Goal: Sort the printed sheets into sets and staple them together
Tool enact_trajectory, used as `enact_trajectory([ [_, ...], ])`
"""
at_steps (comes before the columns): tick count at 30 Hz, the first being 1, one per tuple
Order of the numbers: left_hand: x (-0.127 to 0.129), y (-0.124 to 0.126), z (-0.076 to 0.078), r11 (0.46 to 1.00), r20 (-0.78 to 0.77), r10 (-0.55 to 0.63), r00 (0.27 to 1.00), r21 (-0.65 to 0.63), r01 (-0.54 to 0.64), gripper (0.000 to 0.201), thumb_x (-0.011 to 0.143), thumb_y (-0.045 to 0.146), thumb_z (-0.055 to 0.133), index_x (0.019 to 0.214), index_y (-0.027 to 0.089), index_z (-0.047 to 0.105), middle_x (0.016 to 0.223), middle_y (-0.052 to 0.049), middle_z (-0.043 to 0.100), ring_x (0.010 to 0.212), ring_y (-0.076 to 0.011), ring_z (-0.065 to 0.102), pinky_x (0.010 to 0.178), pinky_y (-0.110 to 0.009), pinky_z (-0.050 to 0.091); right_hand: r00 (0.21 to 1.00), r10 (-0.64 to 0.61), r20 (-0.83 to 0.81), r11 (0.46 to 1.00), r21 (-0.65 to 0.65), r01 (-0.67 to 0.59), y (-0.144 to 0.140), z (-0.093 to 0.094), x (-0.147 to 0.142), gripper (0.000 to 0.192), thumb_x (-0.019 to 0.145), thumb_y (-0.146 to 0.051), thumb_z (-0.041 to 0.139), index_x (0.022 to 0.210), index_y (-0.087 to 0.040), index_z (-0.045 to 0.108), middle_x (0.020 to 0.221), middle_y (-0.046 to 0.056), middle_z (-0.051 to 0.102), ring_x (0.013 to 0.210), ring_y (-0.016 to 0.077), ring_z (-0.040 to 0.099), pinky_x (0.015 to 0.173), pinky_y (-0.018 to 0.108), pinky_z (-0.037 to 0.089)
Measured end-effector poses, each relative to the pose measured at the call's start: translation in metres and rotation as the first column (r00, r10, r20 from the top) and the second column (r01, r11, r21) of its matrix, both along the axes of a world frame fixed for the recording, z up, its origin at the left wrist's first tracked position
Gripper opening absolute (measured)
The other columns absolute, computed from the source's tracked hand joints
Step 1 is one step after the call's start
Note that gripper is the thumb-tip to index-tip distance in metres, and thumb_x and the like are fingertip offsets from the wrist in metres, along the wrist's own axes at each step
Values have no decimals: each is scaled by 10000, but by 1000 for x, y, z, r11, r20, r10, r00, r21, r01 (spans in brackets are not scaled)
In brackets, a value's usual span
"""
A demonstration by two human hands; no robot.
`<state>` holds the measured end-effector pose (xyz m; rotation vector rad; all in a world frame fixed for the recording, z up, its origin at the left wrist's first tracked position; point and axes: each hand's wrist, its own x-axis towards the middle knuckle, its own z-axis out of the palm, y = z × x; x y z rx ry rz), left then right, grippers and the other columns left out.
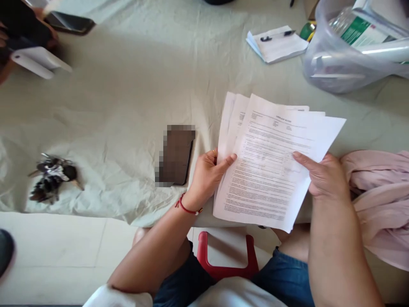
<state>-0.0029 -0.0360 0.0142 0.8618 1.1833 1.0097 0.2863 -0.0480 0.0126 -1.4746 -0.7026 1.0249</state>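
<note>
I have both hands closed on a fanned sheaf of printed papers, held just above the near edge of the worktop, which is covered in a pale, creased cloth. My left hand pinches the left margin, thumb on top of the front sheet and fingers behind; my right hand grips the right edge the same way. The sheets are splayed, with three or four corners showing behind the front page.

To my reading, I am partway through sorting or squaring this stack. The next move, I judge, calls for a steady left pinch while the right thumb slides one sheet free without dragging the rest.

A dark phone lies just left of the papers, a bunch of keys well apart further left, a pink cloth beside my right wrist. A notepad with a pen and a clear plastic tub sit at the far side.
</note>
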Motion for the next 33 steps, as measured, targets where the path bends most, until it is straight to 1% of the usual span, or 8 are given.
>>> enact_trajectory([
  [3,-4,6,1,999,-48,-17,999,34,19,412,976,585,835,828,216,727,757,-22,714,679,-169,633,609,-304,502,1000,-4,8,1000,-1,4,3,-3,10,616,473,-405,1179,973,-238,859,1111,68,904,1245,391,838,1226,638,628],
  [6,-5,8,1,996,-48,-54,997,68,57,333,989,491,803,841,204,726,763,-14,704,696,-153,612,648,-290,490,1000,0,20,1000,19,0,7,-1,18,630,458,-382,1183,989,-255,868,1161,54,909,1295,387,824,1243,631,623],
  [12,1,5,-1,996,-8,35,999,82,-34,307,906,445,870,836,211,684,796,-12,747,716,-151,656,683,-290,526,999,27,28,999,18,-27,11,-4,21,532,543,-461,1153,948,-275,862,1073,50,914,1138,379,871,1034,626,733],
  [14,3,5,-1,996,12,67,998,60,-68,296,887,424,881,960,222,677,810,-2,758,690,-146,654,660,-285,523,998,0,60,1000,28,-2,14,-8,22,494,540,-460,1144,900,-278,859,1053,59,912,1091,365,873,1025,600,736],
  [17,3,6,1,991,6,128,992,40,-128,443,861,338,881,1185,264,588,746,57,697,598,-130,593,589,-263,460,991,-54,119,998,31,50,17,-12,27,455,567,-410,1112,909,-231,869,1062,96,909,1032,344,869,1024,537,728],
  [21,3,6,3,977,-46,192,980,103,-187,486,863,223,815,1283,297,583,757,79,624,623,-126,564,623,-263,435,979,-142,143,989,56,135,18,-11,35,413,621,-336,1051,957,-178,870,1085,128,906,994,320,853,997,484,714],
  [26,3,9,-2,987,-128,134,983,111,-120,49,842,221,729,846,218,777,813,-17,714,714,-148,563,654,-295,417,959,-257,118,958,165,236,20,0,38,428,567,-274,1022,950,-166,865,1076,136,896,1046,325,844,1045,495,693],
  [33,3,9,4,994,-19,105,994,39,-104,159,858,366,790,875,240,885,914,-56,800,851,-203,659,731,-320,501,973,-220,66,963,175,206,18,16,27,425,521,-271,1039,892,-151,869,1023,139,890,1156,353,830,1151,511,650],
])
